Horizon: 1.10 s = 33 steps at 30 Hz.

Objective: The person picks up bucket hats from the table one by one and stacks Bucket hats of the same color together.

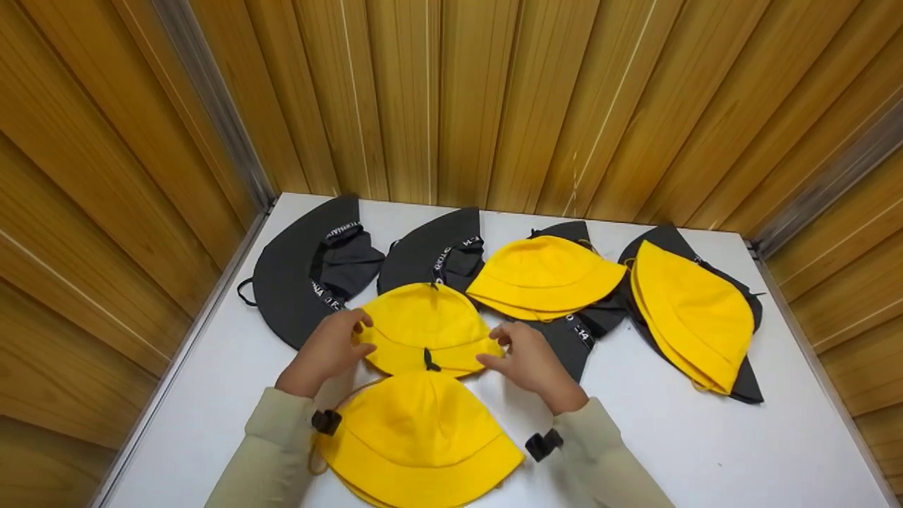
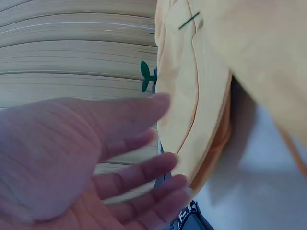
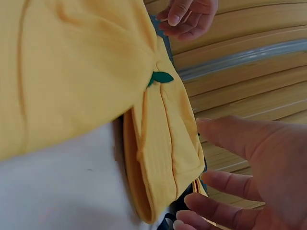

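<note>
A yellow bucket hat [image 1: 423,324] lies folded flat over the brim of a black hat [image 1: 430,257], a small green sprout showing at its top in the left wrist view. My left hand [image 1: 330,351] is at its left end, thumb and fingers apart, the fingertips right at the cloth. At the opposite end my right hand [image 1: 529,356] is held the same way, with thumb [image 3: 225,134] and fingers spread beside the hat. Nearer me lies a second yellow hat [image 1: 423,437], its dark green sprout overlapping the first hat's brim in the head view.
At the far left lies a black hat [image 1: 289,268] with a lettered band and a loop. Two more yellow hats, one at centre right [image 1: 547,275] and one at far right [image 1: 695,317], rest on black ones. Wood-patterned walls [image 1: 465,106] enclose the white table [image 1: 776,451].
</note>
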Each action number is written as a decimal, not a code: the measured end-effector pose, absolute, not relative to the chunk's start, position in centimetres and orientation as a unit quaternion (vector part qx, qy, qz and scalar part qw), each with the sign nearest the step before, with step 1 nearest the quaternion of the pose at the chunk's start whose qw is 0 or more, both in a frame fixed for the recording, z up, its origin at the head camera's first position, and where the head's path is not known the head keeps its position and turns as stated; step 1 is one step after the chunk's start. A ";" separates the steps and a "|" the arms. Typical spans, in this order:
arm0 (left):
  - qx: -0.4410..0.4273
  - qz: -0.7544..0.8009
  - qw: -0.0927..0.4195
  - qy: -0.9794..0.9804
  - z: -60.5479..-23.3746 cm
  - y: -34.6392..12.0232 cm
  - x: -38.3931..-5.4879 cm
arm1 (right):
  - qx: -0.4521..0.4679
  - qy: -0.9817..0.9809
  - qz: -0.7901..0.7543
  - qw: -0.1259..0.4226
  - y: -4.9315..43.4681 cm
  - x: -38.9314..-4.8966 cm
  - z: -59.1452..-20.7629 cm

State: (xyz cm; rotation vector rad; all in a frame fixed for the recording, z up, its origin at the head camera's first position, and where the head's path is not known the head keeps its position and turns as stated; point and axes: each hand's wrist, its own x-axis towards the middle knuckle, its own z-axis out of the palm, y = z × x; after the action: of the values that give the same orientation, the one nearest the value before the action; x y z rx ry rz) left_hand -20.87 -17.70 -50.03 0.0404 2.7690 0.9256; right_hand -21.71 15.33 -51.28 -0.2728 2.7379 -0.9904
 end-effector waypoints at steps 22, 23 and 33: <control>-0.001 0.330 0.190 0.925 -51.6 -17.3 -28.6 | -0.017 0.929 -0.327 0.174 12.5 -26.3 -52.4; 0.004 0.328 0.185 0.926 -51.6 -17.3 -28.7 | -0.018 0.927 -0.331 0.174 12.6 -26.4 -52.4; 0.081 0.355 0.144 0.920 -49.4 -18.5 -28.7 | -0.076 0.903 -0.395 0.150 14.0 -27.5 -50.5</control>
State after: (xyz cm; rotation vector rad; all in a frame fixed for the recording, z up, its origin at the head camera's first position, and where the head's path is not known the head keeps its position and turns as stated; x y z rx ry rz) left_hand -28.73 -18.46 -49.41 0.2348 2.6520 1.0224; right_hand -27.50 14.03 -50.55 -0.2187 2.5937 -1.1361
